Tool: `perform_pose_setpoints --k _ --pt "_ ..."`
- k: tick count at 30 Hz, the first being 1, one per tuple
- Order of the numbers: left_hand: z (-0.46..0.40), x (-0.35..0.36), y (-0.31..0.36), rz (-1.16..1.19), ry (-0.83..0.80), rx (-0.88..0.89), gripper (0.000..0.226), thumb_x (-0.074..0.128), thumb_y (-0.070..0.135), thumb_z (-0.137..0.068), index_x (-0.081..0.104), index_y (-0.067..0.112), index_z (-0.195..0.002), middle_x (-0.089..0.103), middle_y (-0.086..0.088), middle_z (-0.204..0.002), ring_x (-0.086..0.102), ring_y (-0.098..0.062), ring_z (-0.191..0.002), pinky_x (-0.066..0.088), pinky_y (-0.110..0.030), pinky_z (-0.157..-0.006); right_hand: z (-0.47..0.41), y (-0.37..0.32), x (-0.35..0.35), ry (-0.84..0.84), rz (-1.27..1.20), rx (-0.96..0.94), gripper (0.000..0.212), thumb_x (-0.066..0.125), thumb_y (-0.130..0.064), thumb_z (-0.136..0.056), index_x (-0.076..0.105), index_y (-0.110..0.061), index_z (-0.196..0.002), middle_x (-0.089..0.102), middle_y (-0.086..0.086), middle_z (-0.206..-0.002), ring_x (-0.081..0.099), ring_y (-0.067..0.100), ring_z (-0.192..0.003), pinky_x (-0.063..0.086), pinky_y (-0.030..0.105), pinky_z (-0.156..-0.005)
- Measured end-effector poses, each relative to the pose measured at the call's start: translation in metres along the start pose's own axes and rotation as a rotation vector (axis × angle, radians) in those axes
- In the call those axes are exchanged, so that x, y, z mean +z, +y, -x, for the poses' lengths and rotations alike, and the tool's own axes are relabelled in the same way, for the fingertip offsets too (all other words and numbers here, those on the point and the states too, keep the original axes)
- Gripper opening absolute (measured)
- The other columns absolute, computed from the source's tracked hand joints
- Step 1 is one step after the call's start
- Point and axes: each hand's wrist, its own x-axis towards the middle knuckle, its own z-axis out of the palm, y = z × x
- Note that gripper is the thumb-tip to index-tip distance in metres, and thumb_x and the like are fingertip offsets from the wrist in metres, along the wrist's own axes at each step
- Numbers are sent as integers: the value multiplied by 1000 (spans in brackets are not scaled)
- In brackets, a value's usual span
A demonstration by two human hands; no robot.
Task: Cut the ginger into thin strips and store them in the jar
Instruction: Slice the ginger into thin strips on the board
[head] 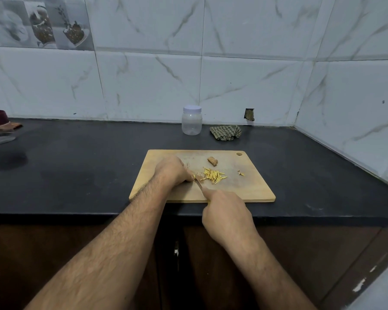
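Ginger was being cut at the middle of the board, pinned under the curled fingers of the left hand. The right hand gripped a knife, blade at the piece. Strips lay just at 3 o'clock of it, an uncut knob at 1 o'clock. The jar, lidded, stood at 12 o'clock on the table. Slicing seemed the step in hand; next, more thin cuts would be needed with fingertips kept tucked back.
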Motion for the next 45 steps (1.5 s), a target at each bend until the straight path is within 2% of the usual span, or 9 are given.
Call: perform_pose_setpoints --k 7,13,19,24,29,33,37,41,45 --pt "0 0 0 9 -14 -4 19 79 26 -77 77 13 -91 74 0 -94 67 -17 -93 56 -34 -81 -8 3 -5 38 -70 21 52 46 -12 -93 50 -31 -141 64 1 -113 59 21 -102 55 39 -85" --pt "1 -3 1 46 -67 -34 24 78 23 -77 75 8 -96 74 -8 -97 65 -21 -80 52 -32 -70 -10 3 -5 70 -94 4 50 46 -12 -93 52 -29 -139 65 0 -111 60 20 -98 56 39 -83" --pt "3 -5 1 64 -81 -50 28 78 23 -76 74 5 -96 63 -6 -77 53 -20 -66 43 -28 -60 -10 4 -2 66 -67 -50 47 44 -12 -93 53 -31 -135 52 -5 -90 56 21 -93 50 32 -72" --pt "6 -6 0 86 -72 -30 12 75 19 -75 65 13 -79 58 -5 -71 49 -20 -62 40 -28 -59 -9 1 -1 70 -55 -60 49 44 -12 -92 52 -30 -138 59 0 -103 57 24 -100 47 32 -74" --pt "9 -4 -16 224 53 1 17 61 13 -78 58 14 -60 62 -2 -59 53 -19 -58 46 -29 -60 -7 -1 1 60 -56 -49 53 46 -13 -94 47 -29 -145 64 1 -122 59 22 -109 54 35 -89" --pt "10 2 -27 391 181 11 15 54 12 -73 57 16 -58 62 2 -49 55 -14 -53 46 -26 -58 -8 5 0 65 -39 -13 57 44 -13 -93 43 -31 -147 65 1 -111 60 22 -101 54 35 -81" --pt "15 5 -25 334 249 51 14 54 13 -78 60 15 -65 65 1 -58 57 -13 -56 39 -24 -53 -13 14 -7 45 -30 63 60 44 -12 -94 39 -33 -149 63 0 -116 58 20 -106 54 35 -85" --pt "16 7 -25 312 287 70 15 53 14 -79 61 14 -66 67 -1 -67 59 -15 -64 38 -24 -52 -13 15 -12 28 -34 59 57 43 -13 -94 43 -35 -147 59 -5 -101 59 17 -97 54 34 -78" --pt "18 8 -24 294 325 84 15 52 14 -80 63 14 -69 67 0 -66 61 -15 -66 38 -25 -52 -17 12 -10 -4 -29 111 30 44 -20 -95 62 -22 -118 60 -4 -95 59 18 -91 53 37 -74"
